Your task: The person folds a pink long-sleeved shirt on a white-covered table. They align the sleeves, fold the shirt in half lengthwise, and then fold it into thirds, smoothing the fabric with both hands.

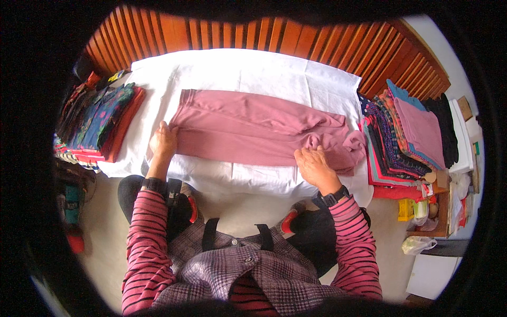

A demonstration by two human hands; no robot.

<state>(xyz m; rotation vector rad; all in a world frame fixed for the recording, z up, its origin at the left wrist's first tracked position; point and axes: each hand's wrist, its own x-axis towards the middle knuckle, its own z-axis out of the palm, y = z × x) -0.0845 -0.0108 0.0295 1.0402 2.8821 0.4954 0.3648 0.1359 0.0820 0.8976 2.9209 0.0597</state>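
Note:
A dusty-pink garment (237, 130), with what look like two long legs or sleeves side by side, lies across a white cloth (214, 73). Its left half is fairly flat; the right end is bunched and crumpled. At the garment's lower left end, my left hand (163, 139) pinches the edge between thumb and fingers. My right hand (317, 168) rests at the near edge of the bunched part, fingers curled on the fabric; whether it grips the cloth is hard to tell.
Stacks of folded clothes stand at both ends of the white cloth, a floral one (103, 119) on the left and a taller pile (420, 130) on the right. Slatted wood (245, 35) runs behind. On the right are a yellow basket (405, 210) and a plastic bag (419, 245).

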